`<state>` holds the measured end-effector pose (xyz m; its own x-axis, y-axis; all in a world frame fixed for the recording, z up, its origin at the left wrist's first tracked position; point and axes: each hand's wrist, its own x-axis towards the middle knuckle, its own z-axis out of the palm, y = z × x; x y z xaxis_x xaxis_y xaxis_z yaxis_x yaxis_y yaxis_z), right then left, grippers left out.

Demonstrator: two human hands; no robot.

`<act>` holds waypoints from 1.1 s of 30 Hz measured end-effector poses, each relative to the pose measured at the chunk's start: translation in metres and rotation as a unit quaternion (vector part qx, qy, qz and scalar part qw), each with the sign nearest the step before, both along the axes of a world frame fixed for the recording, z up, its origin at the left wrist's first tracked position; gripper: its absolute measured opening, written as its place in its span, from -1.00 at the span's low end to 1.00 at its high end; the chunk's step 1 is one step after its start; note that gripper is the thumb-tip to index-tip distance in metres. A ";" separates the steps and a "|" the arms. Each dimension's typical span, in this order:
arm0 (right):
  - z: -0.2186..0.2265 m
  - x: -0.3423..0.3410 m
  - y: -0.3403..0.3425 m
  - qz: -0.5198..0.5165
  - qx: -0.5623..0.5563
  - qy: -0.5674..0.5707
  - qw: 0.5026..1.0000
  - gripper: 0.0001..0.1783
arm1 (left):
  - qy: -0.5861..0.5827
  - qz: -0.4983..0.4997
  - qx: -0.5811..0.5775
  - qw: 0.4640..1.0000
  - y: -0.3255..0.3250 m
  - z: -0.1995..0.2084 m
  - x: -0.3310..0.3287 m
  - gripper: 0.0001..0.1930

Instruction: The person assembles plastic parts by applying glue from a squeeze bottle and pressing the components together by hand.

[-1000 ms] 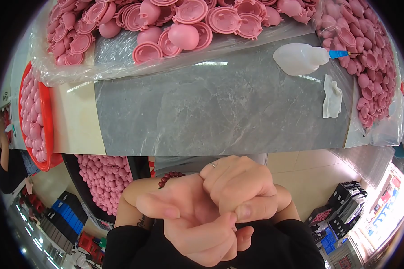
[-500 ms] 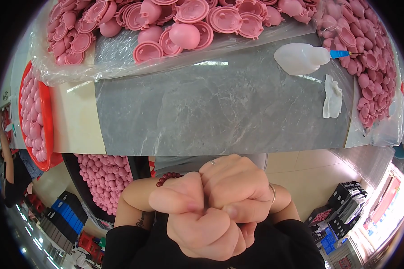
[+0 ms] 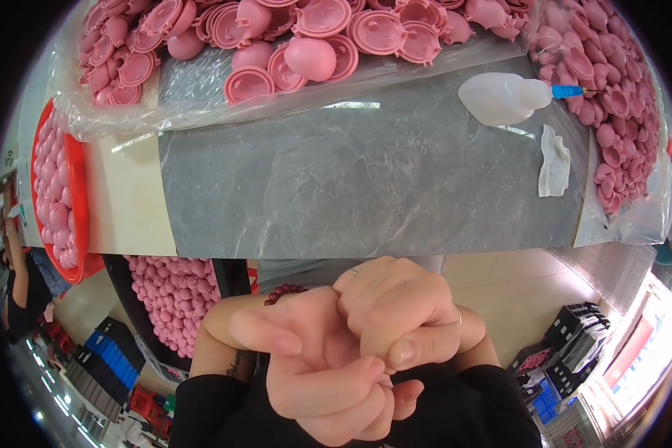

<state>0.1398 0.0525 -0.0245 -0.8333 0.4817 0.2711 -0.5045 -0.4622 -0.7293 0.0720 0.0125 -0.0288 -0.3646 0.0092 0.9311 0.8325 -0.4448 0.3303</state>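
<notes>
Close in front of my body, both hands touch each other below the table's near edge. My left hand (image 3: 313, 366) is turned partly palm up, its thumb lifted away from the curled fingers. Nothing shows in its visible palm. Against its fingers presses my right hand (image 3: 405, 313), back upward, fingers curled in and thumb folded against them. The inside of the right hand is hidden, so whatever it holds, if anything, cannot be seen. Bare grey tabletop (image 3: 351, 187) lies beyond them.
Pink half-shell plastic parts (image 3: 321, 56) lie heaped on clear plastic sheeting at the back; another pink heap (image 3: 616, 112) is at right. A white bottle (image 3: 500, 98) with a blue needle tip lies near a white cloth (image 3: 554, 160). Left are a red basin (image 3: 78, 201) and a bin of pink pieces (image 3: 175, 302).
My left thumb has lifted and swung left, uncovering the palm. The left fingers have loosened somewhat and dropped lower. My right hand stays closed at nearly the same place.
</notes>
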 end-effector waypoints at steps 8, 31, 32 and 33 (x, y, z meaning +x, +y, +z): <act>-0.001 0.000 -0.001 -0.020 0.026 0.000 0.999 -0.71 | -0.029 -0.014 0.008 0.999 -0.007 0.000 0.002 -0.63; 0.007 -0.019 -0.026 -0.365 0.130 -0.063 0.920 -0.48 | -0.155 -0.277 -0.148 0.937 -0.009 0.022 0.002 -0.61; 0.006 -0.019 -0.025 -0.365 0.130 -0.064 0.920 -0.48 | -0.156 -0.277 -0.149 0.937 -0.009 0.022 0.001 -0.61; 0.005 -0.018 -0.024 -0.356 0.139 -0.062 0.922 -0.48 | -0.152 -0.282 -0.147 0.936 -0.009 0.021 0.000 -0.61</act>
<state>0.1216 0.0284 -0.0192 -0.3662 0.8447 0.3903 -0.5120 0.1673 -0.8425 0.0724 0.0037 -0.0074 -0.4725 0.5193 0.7121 0.3407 -0.6375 0.6910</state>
